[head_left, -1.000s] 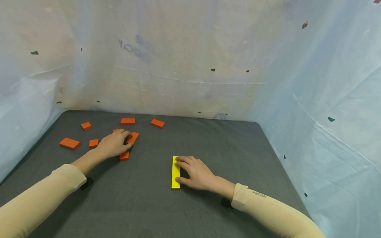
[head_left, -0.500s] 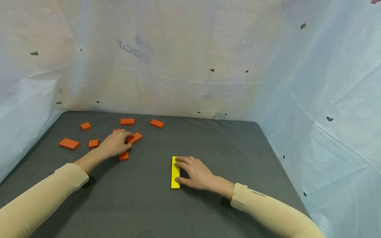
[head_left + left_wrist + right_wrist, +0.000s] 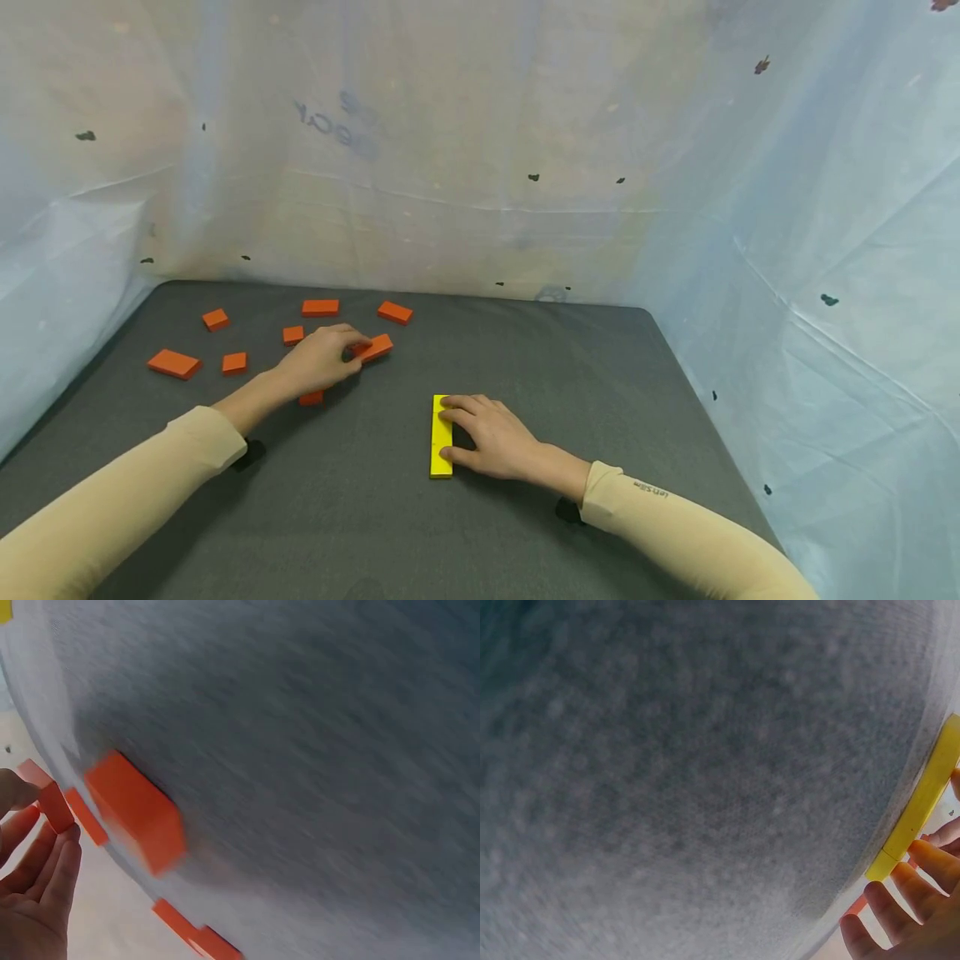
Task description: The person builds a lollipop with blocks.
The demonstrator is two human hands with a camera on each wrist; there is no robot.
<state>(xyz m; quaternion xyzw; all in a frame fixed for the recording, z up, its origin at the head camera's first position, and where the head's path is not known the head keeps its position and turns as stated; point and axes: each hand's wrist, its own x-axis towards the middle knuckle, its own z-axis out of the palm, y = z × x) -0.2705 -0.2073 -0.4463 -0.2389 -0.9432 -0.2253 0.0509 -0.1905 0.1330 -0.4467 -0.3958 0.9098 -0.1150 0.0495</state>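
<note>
My left hand (image 3: 321,360) pinches an orange rectangular block (image 3: 377,347) between thumb and fingertips, left of centre in the head view. The left wrist view shows this held orange block (image 3: 55,806) with the fingers along its far side. My right hand (image 3: 491,437) rests its thumb and fingertips on a narrow yellow strip (image 3: 439,437) lying lengthwise on the dark table. A seam crosses the yellow strip (image 3: 922,791) near one end in the right wrist view, and the fingers lie along its edge there. Part of the strip is hidden under the fingers.
Several orange blocks lie around the left hand, including a long one (image 3: 174,363), a small one (image 3: 234,362) and one partly hidden below the wrist (image 3: 312,398). Others, such as this block (image 3: 395,312), lie near the back edge. Translucent plastic sheeting (image 3: 450,167) encloses the table (image 3: 562,367).
My left hand has carried the orange block to the right, uncovering a small orange block behind it. My right hand and the yellow strip have stayed in place.
</note>
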